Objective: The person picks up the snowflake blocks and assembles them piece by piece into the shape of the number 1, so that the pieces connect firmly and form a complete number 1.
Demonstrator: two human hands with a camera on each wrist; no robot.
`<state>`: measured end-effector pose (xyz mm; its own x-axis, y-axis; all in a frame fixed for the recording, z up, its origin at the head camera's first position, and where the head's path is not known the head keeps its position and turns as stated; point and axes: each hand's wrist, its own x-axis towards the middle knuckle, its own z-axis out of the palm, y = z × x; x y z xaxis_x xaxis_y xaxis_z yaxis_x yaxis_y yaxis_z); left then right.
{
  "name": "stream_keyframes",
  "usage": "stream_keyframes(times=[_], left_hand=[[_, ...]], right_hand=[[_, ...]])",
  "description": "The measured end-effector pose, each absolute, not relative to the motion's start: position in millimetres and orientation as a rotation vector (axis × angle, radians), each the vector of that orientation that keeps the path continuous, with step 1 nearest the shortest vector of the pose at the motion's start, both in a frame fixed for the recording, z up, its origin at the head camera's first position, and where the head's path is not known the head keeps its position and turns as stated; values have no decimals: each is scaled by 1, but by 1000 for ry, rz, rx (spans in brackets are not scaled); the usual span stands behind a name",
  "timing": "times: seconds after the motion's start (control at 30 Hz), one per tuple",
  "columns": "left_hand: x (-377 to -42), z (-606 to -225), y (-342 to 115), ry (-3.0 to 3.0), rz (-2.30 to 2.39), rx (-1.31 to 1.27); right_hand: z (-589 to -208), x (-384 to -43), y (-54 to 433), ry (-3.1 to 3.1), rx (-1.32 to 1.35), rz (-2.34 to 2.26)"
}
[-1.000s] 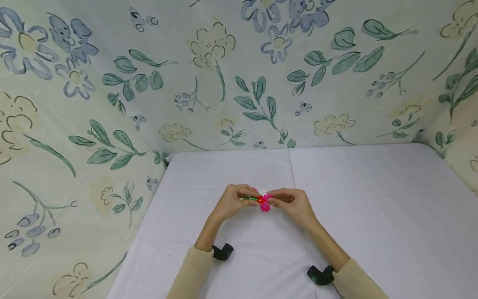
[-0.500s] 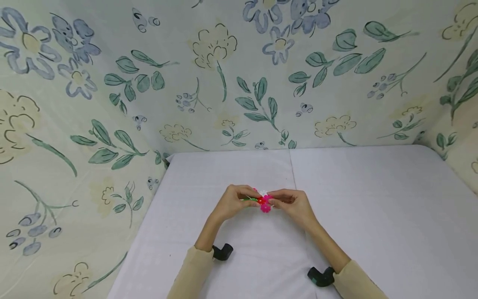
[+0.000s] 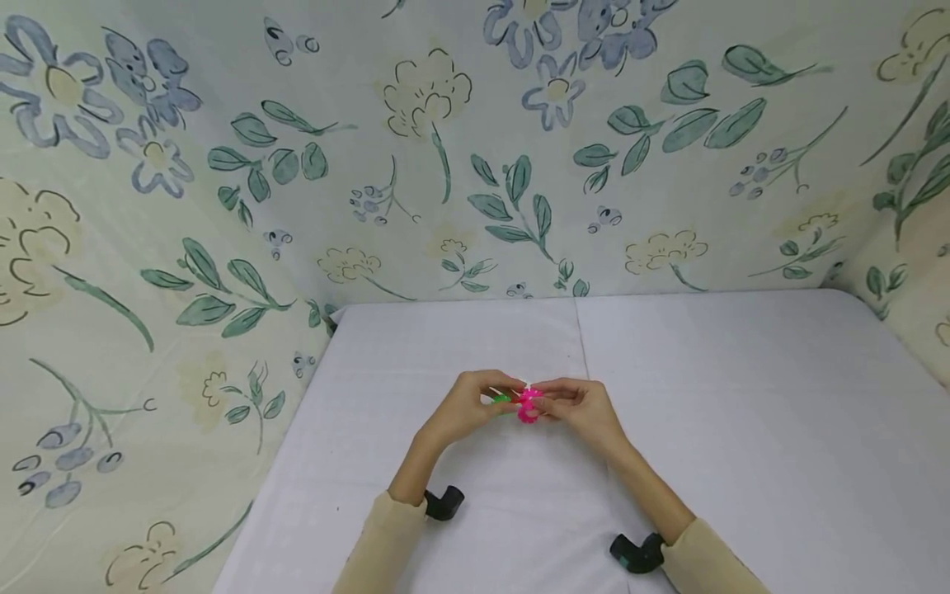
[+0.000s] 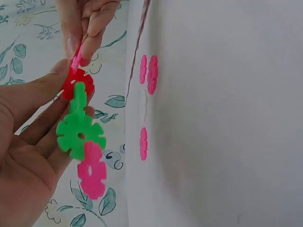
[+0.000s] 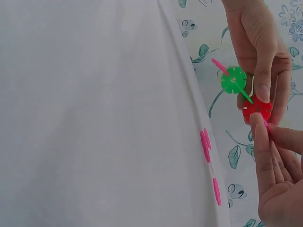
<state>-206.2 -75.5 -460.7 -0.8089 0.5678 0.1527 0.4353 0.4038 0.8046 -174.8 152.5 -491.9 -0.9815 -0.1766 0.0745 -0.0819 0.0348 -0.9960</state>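
The floral cloth (image 3: pixel 564 165) is hanging behind the white-covered table (image 3: pixel 742 396) and along its left and right sides, blue flowers, yellowish blooms and green leaf sprays patterning it; the table is showing a long crease from its far edge toward me; my beige left sleeve (image 3: pixel 378 544) and beige right sleeve (image 3: pixel 712 563) are lying over the table's near part, my bare forearms slanting inward; above the table's middle, my left hand (image 3: pixel 469 404) and right hand (image 3: pixel 586 411) are facing each other, nearly touching, with bent fingers and narrow grips; between them I am holding a chain of notched discs (image 3: pixel 525 397) over the table; my left hand is pinching the red disc (image 4: pixel 86 79), and my right hand is pinching the pink disc (image 4: pixel 77 58) joined to it; two green discs (image 4: pixel 71 135) and an end pink disc (image 4: pixel 97 174) are extending from the red one; a black device (image 3: pixel 445 502) is sitting at my left wrist, and another black device (image 3: pixel 637 553) at my right, above the table; loose pink pieces (image 4: pixel 153 74) are lying on the table.
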Motion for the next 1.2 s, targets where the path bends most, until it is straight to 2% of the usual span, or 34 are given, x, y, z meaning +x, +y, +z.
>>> stream_keyframes(times=[0.27,1.2], left_hand=[[-200,-470,-65,2599,1449,936],[-211,-468,-80,2629,1474,776]], right_hand=[[-492,-173,145,2107,-201,-2188],[-492,-177,156,2151,-71,-2140]])
